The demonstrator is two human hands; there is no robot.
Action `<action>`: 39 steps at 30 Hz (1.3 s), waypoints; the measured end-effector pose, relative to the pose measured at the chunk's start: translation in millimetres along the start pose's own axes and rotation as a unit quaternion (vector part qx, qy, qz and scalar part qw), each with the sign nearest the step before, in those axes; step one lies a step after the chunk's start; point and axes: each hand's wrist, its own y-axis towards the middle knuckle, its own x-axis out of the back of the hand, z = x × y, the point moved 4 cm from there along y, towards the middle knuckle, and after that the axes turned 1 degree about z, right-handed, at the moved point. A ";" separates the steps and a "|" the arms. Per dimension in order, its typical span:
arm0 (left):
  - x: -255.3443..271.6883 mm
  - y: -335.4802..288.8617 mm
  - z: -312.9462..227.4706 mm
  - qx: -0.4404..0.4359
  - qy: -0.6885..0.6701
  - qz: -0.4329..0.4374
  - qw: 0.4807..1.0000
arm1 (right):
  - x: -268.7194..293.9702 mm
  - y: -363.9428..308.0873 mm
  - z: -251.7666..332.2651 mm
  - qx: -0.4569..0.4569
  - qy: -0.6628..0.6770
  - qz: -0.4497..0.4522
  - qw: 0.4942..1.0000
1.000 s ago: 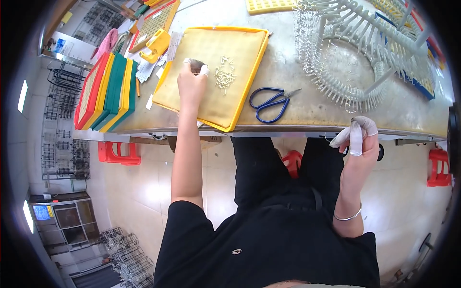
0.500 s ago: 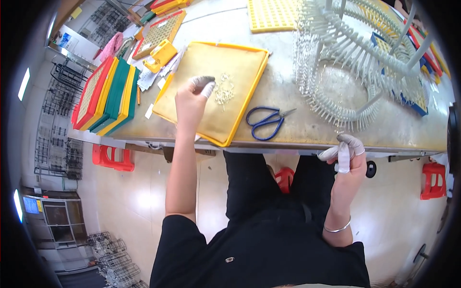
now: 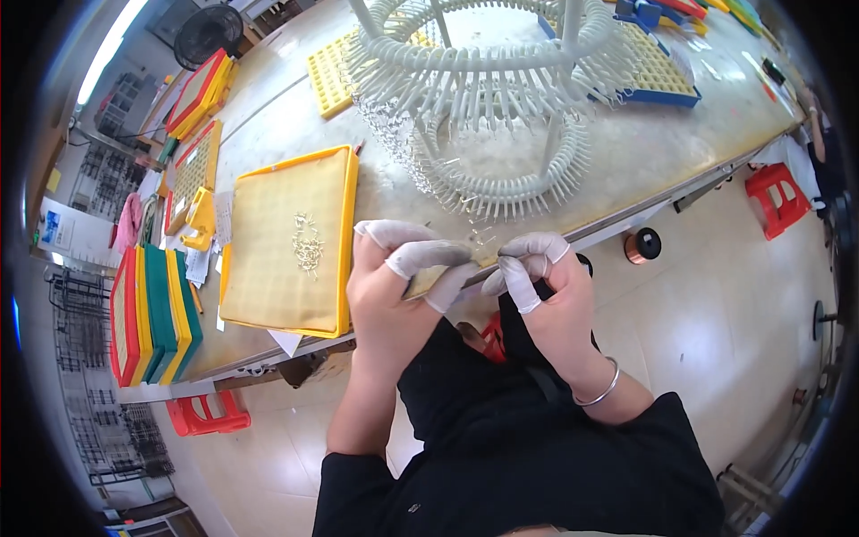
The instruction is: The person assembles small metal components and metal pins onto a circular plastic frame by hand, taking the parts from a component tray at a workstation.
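Note:
White finger cots with greyed tips cover fingers on both my hands. My left hand [image 3: 394, 282] is closed in a loose pinch at the table's front edge; what it holds, if anything, is too small to make out. My right hand [image 3: 553, 285] pinches close beside it, fingertips nearly meeting the left's. Tiny pale metal pieces [image 3: 484, 238] show just past the right fingertips. To the left lies a yellow-rimmed tray [image 3: 259, 246] with a brown lining, and a heap of the same small pieces [image 3: 308, 246] on it. A round whitish rack with many prongs [image 3: 501, 188] stands beyond my hands.
Stacked red, yellow and green trays [image 3: 152, 313] stand at the left edge, near a yellow tape dispenser [image 3: 200, 219]. A blue-rimmed tray [image 3: 658, 72] lies behind the rack. Red stools [image 3: 777, 199] and a copper-coloured wire spool [image 3: 642, 245] are beyond the table edge.
My left hand has moved right, from over the heap on the tray to beside my right hand. The view has turned to the right. The blue-handled scissors no longer show.

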 end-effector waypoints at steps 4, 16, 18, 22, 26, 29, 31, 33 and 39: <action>-9.9 -2.8 -9.7 -0.058 0.056 -0.016 0.997 | -1.6 -2.7 5.0 -0.023 0.018 -0.005 1.000; -13.2 -4.5 -15.4 -0.098 0.119 0.004 0.988 | 1.4 -3.7 6.3 -0.021 -0.014 -0.005 1.000; -12.5 -5.5 -15.8 -0.112 0.140 0.009 0.984 | 1.2 -5.2 7.0 -0.018 -0.013 -0.004 1.000; -11.4 -4.0 -20.1 -0.111 0.150 -0.009 0.982 | 1.8 -3.8 4.8 0.002 -0.039 0.011 0.999; -13.0 -6.4 -19.4 -0.105 0.131 -0.018 0.986 | 1.0 -2.3 5.3 -0.012 0.002 0.007 1.000; -12.9 -10.5 -17.0 -0.094 0.124 -0.022 0.988 | 1.5 -2.9 4.7 -0.026 0.043 0.013 0.999; -13.4 -15.0 -14.2 -0.086 0.117 -0.025 0.989 | 0.6 -5.9 8.6 -0.089 0.131 0.034 0.987; -13.5 -21.6 -9.3 -0.048 0.085 -0.051 0.994 | -1.3 -4.4 5.5 -0.083 0.126 0.029 0.988; -12.9 -17.4 -13.5 -0.051 0.102 -0.048 0.992 | -1.2 -2.6 5.7 -0.055 0.085 0.023 0.995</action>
